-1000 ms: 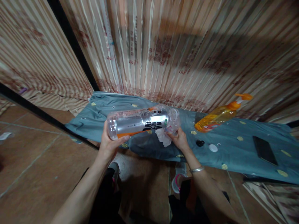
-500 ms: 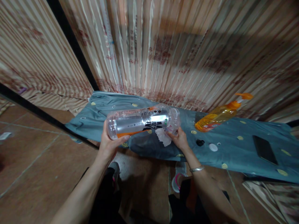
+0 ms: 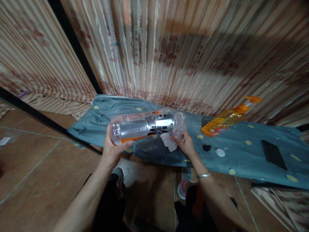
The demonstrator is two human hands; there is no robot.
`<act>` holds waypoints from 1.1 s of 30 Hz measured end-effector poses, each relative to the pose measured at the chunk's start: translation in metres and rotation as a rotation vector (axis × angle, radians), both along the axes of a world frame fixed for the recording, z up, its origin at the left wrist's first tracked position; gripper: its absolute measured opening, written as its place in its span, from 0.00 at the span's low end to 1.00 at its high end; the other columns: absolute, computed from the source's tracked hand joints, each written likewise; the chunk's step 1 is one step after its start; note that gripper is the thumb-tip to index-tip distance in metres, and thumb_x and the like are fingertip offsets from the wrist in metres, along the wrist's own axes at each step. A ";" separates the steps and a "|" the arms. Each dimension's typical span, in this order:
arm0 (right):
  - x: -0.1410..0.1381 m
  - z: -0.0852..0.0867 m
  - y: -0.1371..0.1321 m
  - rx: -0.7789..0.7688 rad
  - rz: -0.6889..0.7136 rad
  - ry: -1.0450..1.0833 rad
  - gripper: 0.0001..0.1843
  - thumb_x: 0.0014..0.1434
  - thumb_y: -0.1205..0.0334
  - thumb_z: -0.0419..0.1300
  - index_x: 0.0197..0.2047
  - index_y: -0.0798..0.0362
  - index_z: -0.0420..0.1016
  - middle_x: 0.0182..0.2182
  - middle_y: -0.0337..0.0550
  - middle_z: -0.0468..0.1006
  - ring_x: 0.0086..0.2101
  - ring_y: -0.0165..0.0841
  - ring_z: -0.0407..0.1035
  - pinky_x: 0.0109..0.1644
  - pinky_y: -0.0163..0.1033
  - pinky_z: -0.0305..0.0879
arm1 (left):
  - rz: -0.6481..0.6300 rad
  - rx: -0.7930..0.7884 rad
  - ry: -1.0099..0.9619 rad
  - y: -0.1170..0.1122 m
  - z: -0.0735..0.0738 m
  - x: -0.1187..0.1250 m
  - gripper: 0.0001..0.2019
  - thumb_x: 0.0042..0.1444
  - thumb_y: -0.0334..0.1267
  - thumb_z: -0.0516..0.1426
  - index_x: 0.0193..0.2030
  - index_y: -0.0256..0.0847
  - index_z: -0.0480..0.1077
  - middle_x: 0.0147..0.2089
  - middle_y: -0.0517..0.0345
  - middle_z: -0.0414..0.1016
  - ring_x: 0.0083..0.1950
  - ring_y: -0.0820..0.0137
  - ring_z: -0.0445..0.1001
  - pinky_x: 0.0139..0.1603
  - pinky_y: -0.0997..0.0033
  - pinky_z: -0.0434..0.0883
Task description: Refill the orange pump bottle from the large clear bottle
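Note:
A clear plastic bottle (image 3: 137,127) with a silver, black and orange label lies sideways in the air between my hands, over the blue-green cloth. My left hand (image 3: 113,145) is wrapped round its base end, thumb along the near side. At the other end my right hand (image 3: 185,143) closes on the bottle's neck; some of its fingers are hidden. Beside the right thumb, below the bottle, is a whitish piece with a jagged edge (image 3: 168,142), perhaps tissue or thin plastic. I cannot tell whether the thumb pinches it.
An orange pump bottle (image 3: 223,121) stands on the blue-green cloth (image 3: 243,161) to the right. Near it lie a small black object (image 3: 207,147), a white disc (image 3: 220,152) and a dark phone (image 3: 274,154). Behind hangs a striped curtain (image 3: 149,64); black poles (image 3: 77,48) cross at left.

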State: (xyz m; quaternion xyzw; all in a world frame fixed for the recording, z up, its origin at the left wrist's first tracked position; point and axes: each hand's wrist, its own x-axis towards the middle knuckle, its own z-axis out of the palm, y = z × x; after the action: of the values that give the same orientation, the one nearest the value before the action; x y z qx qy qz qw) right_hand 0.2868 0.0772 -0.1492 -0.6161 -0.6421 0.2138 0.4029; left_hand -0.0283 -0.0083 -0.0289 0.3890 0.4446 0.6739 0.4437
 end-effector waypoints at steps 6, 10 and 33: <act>-0.001 0.000 0.000 0.015 -0.015 -0.009 0.31 0.51 0.36 0.65 0.49 0.51 0.72 0.42 0.53 0.85 0.40 0.47 0.80 0.44 0.48 0.75 | -0.018 0.021 0.036 -0.001 -0.001 -0.001 0.46 0.31 0.44 0.78 0.60 0.43 0.68 0.61 0.46 0.75 0.64 0.48 0.75 0.67 0.47 0.71; 0.000 0.000 0.000 0.003 -0.012 -0.013 0.32 0.51 0.35 0.65 0.48 0.51 0.72 0.41 0.53 0.85 0.38 0.47 0.80 0.43 0.48 0.75 | -0.010 0.010 0.025 -0.001 0.002 0.001 0.48 0.29 0.45 0.78 0.60 0.44 0.67 0.63 0.46 0.74 0.66 0.47 0.73 0.69 0.45 0.68; 0.000 0.000 0.000 -0.005 -0.003 -0.001 0.33 0.50 0.37 0.64 0.50 0.52 0.71 0.41 0.53 0.85 0.39 0.47 0.80 0.43 0.48 0.75 | 0.014 0.009 0.021 0.001 0.000 0.001 0.49 0.26 0.47 0.79 0.59 0.45 0.68 0.62 0.48 0.74 0.65 0.47 0.73 0.70 0.44 0.68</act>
State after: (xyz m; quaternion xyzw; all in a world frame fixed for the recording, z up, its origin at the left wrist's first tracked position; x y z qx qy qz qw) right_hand 0.2870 0.0769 -0.1493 -0.6181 -0.6410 0.2144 0.4014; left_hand -0.0276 -0.0078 -0.0288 0.3948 0.4490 0.6749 0.4325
